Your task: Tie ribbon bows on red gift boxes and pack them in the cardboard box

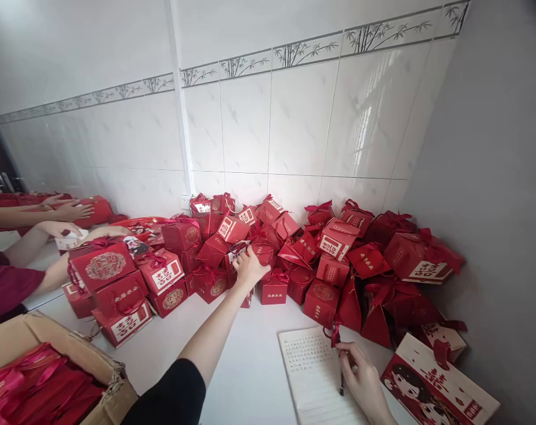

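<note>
My left hand (pixel 249 268) reaches forward into the heap of red gift boxes, its fingers bent around the edge of a small red gift box (pixel 236 254) with a white label. The hand hides most of that box. Low on the right, my right hand (pixel 363 378) pinches a dark pen (pixel 341 383), tip down over an open notebook (pixel 310 366). Handwritten lines fill the top of the page. Beside the right hand lies a larger red and white gift box (pixel 440 383) with cartoon figures.
Red gift boxes with ribbons (pixel 323 301) are piled along the tiled wall (pixel 298 118). A cardboard carton (pixel 104 366) of red ribboned items stands at the lower left. Other people's arms (pixel 18 218) work at the far left, one in a maroon sleeve (pixel 11 289). A grey wall bounds the right.
</note>
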A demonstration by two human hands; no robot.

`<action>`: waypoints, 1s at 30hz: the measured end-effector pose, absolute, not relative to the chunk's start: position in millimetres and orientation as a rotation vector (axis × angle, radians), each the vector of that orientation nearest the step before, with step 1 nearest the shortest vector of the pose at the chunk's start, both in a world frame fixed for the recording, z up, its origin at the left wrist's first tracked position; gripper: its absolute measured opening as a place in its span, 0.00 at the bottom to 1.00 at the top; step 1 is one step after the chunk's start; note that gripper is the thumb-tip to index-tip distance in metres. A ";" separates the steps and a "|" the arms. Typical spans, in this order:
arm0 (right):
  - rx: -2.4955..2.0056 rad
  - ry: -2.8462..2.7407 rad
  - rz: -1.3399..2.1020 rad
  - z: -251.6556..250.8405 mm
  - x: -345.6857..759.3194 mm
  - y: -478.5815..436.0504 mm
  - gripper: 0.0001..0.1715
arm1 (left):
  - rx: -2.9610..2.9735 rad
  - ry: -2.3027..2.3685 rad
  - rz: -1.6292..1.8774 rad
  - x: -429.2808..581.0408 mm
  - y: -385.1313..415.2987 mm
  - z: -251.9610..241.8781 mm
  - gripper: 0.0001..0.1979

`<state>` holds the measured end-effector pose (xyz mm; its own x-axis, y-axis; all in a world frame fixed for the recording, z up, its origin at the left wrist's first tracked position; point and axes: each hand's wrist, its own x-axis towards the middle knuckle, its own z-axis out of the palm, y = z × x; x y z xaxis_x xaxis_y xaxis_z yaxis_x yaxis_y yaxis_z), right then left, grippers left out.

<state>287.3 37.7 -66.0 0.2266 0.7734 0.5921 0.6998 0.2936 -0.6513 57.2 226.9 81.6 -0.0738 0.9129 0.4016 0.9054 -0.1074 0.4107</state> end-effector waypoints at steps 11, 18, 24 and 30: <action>-1.488 -1.539 0.209 -66.7 285.8 32.7 0.13 | 3.070 1.306 0.991 1.0 94.2 10.6 0.34; -1.462 -1.459 0.480 -45.7 259.7 33.0 0.19 | 2.925 0.809 0.676 -36.2 37.0 -25.0 0.31; -1.384 -1.390 0.829 -18.0 215.8 52.6 0.27 | 1.785 1.366 1.070 -27.8 51.8 -8.6 0.13; -1.352 -1.260 1.026 -8.6 191.4 81.4 0.30 | 1.482 1.268 0.809 -12.8 62.2 -9.6 0.25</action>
